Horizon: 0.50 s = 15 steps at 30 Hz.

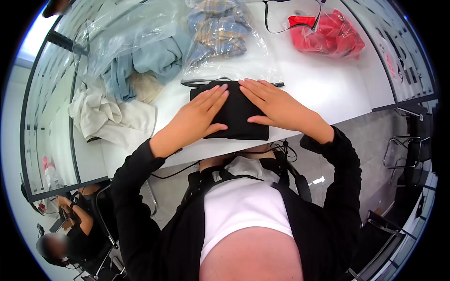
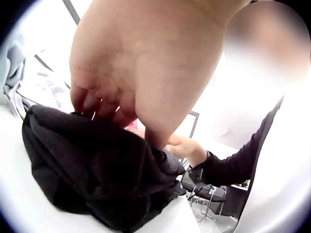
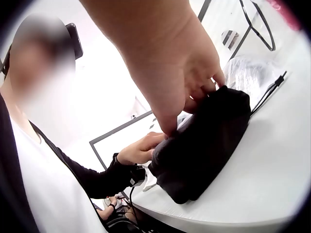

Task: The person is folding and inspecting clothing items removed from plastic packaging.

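A folded black cloth point(image 1: 238, 112) lies in a thick bundle at the table's front edge. On its left part rests my left hand point(image 1: 193, 114), fingers extended and thumb toward the middle. My right hand point(image 1: 281, 108) lies flat on the right part, fingers pointing up and inward. The left wrist view shows the left hand point(image 2: 141, 63) over the layered black cloth point(image 2: 92, 170), fingertips on its top. In the right wrist view the right hand point(image 3: 170, 68) touches the top of the cloth point(image 3: 204, 145).
Behind the cloth lie a bagged plaid garment point(image 1: 219, 28) and a dark cord point(image 1: 206, 83). Blue-grey point(image 1: 159, 58) and cream garments point(image 1: 112, 112) are at the left, a bagged red item point(image 1: 328, 37) at the back right. Another person point(image 1: 70, 234) sits at the lower left.
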Tool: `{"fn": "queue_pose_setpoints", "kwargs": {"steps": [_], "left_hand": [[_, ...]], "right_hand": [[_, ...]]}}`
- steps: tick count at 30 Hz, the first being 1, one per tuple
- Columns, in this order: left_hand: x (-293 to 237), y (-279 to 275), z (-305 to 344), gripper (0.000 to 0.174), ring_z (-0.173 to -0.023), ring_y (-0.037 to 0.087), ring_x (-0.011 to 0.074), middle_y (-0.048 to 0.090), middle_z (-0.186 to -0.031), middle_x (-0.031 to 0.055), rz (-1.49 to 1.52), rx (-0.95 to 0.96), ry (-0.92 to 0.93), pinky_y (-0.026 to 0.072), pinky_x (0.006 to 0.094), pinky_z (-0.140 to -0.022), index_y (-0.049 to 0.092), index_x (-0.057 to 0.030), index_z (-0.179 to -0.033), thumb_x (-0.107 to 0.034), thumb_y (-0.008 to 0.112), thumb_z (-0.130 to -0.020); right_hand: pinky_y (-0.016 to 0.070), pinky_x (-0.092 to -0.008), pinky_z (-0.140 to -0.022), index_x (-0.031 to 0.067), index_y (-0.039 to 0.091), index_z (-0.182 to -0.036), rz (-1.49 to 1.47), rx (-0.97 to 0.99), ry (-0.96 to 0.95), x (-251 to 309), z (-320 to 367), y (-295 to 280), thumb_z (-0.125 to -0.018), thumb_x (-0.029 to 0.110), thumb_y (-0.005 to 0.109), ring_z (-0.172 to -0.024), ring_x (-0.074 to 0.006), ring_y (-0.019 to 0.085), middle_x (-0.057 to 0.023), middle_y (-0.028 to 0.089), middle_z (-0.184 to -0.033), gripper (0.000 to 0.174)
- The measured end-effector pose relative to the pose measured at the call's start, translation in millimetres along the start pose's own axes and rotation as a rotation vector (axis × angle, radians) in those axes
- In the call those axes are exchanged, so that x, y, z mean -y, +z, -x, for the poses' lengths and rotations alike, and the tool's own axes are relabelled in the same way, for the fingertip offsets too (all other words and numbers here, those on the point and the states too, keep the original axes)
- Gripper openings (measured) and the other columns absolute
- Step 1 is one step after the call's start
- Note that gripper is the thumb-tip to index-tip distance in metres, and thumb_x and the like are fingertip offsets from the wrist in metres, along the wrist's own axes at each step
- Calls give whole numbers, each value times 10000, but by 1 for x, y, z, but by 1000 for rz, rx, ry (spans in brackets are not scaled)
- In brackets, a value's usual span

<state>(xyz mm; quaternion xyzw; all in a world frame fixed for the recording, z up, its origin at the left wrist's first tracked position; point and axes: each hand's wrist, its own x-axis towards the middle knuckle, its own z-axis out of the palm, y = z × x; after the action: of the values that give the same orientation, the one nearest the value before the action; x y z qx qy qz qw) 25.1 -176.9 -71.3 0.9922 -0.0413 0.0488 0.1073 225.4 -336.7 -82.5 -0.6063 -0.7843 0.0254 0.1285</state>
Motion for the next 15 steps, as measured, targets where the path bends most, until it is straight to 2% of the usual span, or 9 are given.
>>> {"fn": "queue_pose_setpoints", "kwargs": {"steps": [4, 8, 9, 12, 13, 14, 15], "left_hand": [[5, -8, 9, 685, -1261, 363, 300, 340, -1393, 154, 30, 43, -43, 360, 361, -1002, 346, -3, -1330, -296, 634, -782], [6, -9, 7, 670, -1234, 403, 294, 356, -1385, 153, 37, 41, -17, 411, 352, -951, 371, 0, -1312, -278, 649, -770], [7, -10, 6, 671, -1228, 410, 295, 358, -1383, 153, 44, 51, -14, 417, 351, -945, 375, 3, -1308, -281, 652, -766], [13, -11, 0, 600, -1171, 477, 287, 433, -1331, 140, 52, 27, 4, 452, 348, -897, 440, -12, -1256, -287, 654, -768], [18, -12, -2, 571, -1154, 495, 281, 461, -1308, 135, 62, 41, 6, 458, 345, -885, 466, -17, -1235, -288, 654, -769], [23, -13, -6, 543, -1136, 512, 276, 489, -1285, 130, 73, 58, 11, 465, 341, -874, 492, -21, -1213, -290, 653, -770], [27, -17, -11, 445, -1076, 555, 266, 552, -1212, 115, 157, 36, -19, 480, 337, -839, 560, -47, -1140, -286, 650, -775]], "right_hand": [[262, -417, -1072, -23, 322, -1331, 25, 79, 15, -2, 10, -11, -815, 301, 599, -1297, -270, 313, -141, 323, -1402, 669], [300, -369, -1058, -31, 369, -1302, -50, 68, 17, -4, 10, -8, -805, 286, 611, -1303, -268, 313, -142, 330, -1402, 637], [352, -353, -1023, -9, 392, -1297, -41, 44, 13, -5, 9, -6, -808, 275, 609, -1294, -260, 332, -116, 340, -1403, 606], [392, -354, -991, 30, 416, -1296, -139, 87, 94, -8, 7, -8, -809, 264, 610, -1290, -248, 342, -74, 358, -1399, 574], [438, -343, -931, 51, 475, -1259, -133, 4, 62, -13, 8, -1, -825, 238, 599, -1226, -244, 427, -46, 365, -1400, 488], [442, -339, -920, 47, 493, -1238, -212, -31, 81, -21, 6, 2, -828, 226, 596, -1196, -251, 452, -56, 403, -1366, 459], [446, -336, -908, 42, 510, -1217, -290, -67, 101, -29, 3, 5, -832, 215, 593, -1165, -258, 477, -66, 441, -1333, 431]]}}
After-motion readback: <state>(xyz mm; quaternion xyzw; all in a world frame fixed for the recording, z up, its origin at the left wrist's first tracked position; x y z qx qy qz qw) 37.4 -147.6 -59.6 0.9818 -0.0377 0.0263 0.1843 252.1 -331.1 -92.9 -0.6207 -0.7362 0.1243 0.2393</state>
